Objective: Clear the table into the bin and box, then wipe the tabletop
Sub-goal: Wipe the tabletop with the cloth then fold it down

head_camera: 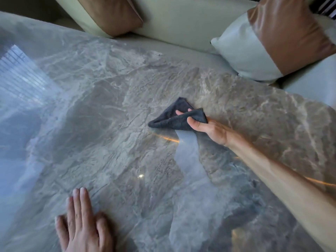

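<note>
A glossy grey marble tabletop (112, 110) fills most of the view. My right hand (211, 129) reaches out across it from the right and grips a dark grey folded cloth (174, 120), which lies pressed on the stone near the middle. Fingertips show through the fold of the cloth. My left hand (83, 222) rests flat on the tabletop near the bottom left, fingers stretched out and holding nothing. No bin or box is in view.
A cream sofa (181, 19) runs along the far edge of the table. Two cream and brown cushions lie on it, one (112, 13) at the top middle and one (272, 44) at the top right. Window light reflects on the left of the tabletop.
</note>
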Motion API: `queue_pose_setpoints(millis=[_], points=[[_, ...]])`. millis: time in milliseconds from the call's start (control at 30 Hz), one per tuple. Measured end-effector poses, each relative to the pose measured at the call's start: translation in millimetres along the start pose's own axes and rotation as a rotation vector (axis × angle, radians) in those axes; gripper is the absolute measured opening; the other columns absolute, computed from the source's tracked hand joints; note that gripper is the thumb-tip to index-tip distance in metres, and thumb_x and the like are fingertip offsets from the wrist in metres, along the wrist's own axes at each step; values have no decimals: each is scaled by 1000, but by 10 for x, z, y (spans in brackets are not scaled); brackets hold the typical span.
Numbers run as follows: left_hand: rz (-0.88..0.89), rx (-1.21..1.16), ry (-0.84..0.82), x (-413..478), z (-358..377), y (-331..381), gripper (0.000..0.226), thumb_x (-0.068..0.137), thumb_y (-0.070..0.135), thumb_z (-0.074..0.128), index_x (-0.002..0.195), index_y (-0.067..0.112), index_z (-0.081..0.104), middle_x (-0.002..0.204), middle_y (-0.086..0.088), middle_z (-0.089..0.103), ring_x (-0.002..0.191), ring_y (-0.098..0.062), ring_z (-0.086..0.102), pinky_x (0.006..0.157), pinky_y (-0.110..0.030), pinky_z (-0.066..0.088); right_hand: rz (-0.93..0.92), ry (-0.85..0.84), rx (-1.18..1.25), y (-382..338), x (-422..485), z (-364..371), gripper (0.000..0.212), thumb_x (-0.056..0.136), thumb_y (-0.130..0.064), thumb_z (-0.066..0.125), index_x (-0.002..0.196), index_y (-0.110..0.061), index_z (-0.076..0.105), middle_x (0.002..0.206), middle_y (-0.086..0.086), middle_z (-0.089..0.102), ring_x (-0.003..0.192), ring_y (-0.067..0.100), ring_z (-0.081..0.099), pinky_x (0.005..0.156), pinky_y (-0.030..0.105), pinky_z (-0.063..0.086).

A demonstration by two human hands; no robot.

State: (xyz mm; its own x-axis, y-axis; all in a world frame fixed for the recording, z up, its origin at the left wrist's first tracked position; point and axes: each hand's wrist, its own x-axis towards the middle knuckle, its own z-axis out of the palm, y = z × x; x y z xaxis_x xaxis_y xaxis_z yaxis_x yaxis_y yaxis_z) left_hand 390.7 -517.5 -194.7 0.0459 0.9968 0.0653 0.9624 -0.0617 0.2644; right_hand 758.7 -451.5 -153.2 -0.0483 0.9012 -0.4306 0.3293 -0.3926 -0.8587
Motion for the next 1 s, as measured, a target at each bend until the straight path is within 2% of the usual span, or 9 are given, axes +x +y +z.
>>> queue_pose_setpoints(millis=[100, 200, 267, 333, 400, 467, 633, 833, 1000], points=[[-21, -4, -25, -6, -19, -4, 73, 80, 27, 27, 152, 16, 25, 158, -5, 30, 146, -19, 27, 120, -46, 14, 22, -76, 10, -23, -88, 59, 51, 93, -46, 41, 142, -31, 44, 134, -36, 35, 108, -41, 25, 84, -12, 19], [-18, -1, -35, -23, -27, -3, 74, 79, 27, 28, 153, 18, 22, 159, -4, 27, 146, -18, 26, 120, -46, 14, 16, -113, -77, 36, -186, 124, 45, 100, -37, 41, 145, -28, 40, 136, -34, 29, 108, -43, 18, 86, -13, 14], [-17, 0, -35, -30, -25, -14, 74, 79, 26, 28, 153, 18, 21, 159, -4, 27, 146, -17, 25, 120, -46, 14, -22, -134, -136, 76, -283, 198, 49, 97, -45, 40, 144, -32, 40, 149, -25, 29, 122, -35, 15, 96, -8, 10], [-22, -3, -46, -24, -25, -23, 74, 80, 27, 27, 154, 20, 19, 159, -2, 25, 147, -16, 24, 121, -45, 13, -49, -150, -171, 142, -374, 257, 52, 92, -53, 38, 142, -40, 41, 154, -20, 30, 136, -22, 13, 110, 6, 7], [-20, 1, -65, -31, -29, -24, 73, 82, 27, 26, 154, 22, 15, 160, -1, 23, 148, -15, 20, 122, -45, 11, -43, -165, -188, 182, -463, 299, 51, 89, -61, 37, 138, -47, 41, 155, -20, 30, 141, -14, 10, 117, 18, 6], [-33, -16, -80, -37, -44, -20, 72, 84, 28, 25, 154, 26, 12, 161, 3, 18, 149, -12, 16, 123, -45, 9, -43, -173, -174, 204, -553, 334, 49, 88, -61, 38, 136, -51, 41, 154, -23, 30, 142, -13, 8, 119, 23, 5], [-36, -41, -111, -48, -80, -10, 71, 84, 29, 23, 154, 30, 7, 162, 8, 11, 150, -7, 8, 124, -44, 4, -27, -190, -196, 266, -751, 421, 51, 91, -54, 36, 141, -44, 39, 152, -29, 28, 144, -11, 4, 122, 29, 3], [-26, -47, -117, -53, -77, -58, 73, 83, 27, 26, 154, 28, 9, 163, 6, 11, 151, -10, 7, 123, -46, 3, 2, -134, -223, 362, -975, 545, 65, 81, -80, 31, 141, -53, 34, 157, -19, 25, 145, -8, 5, 122, 39, 9], [-25, -50, -115, -69, -74, -59, 73, 84, 24, 26, 154, 27, 9, 163, 5, 12, 151, -11, 7, 123, -46, 4, -33, -141, -215, 337, -1131, 616, 71, 83, -78, 30, 142, -41, 41, 151, -31, 30, 145, -7, 5, 121, 31, 6]])
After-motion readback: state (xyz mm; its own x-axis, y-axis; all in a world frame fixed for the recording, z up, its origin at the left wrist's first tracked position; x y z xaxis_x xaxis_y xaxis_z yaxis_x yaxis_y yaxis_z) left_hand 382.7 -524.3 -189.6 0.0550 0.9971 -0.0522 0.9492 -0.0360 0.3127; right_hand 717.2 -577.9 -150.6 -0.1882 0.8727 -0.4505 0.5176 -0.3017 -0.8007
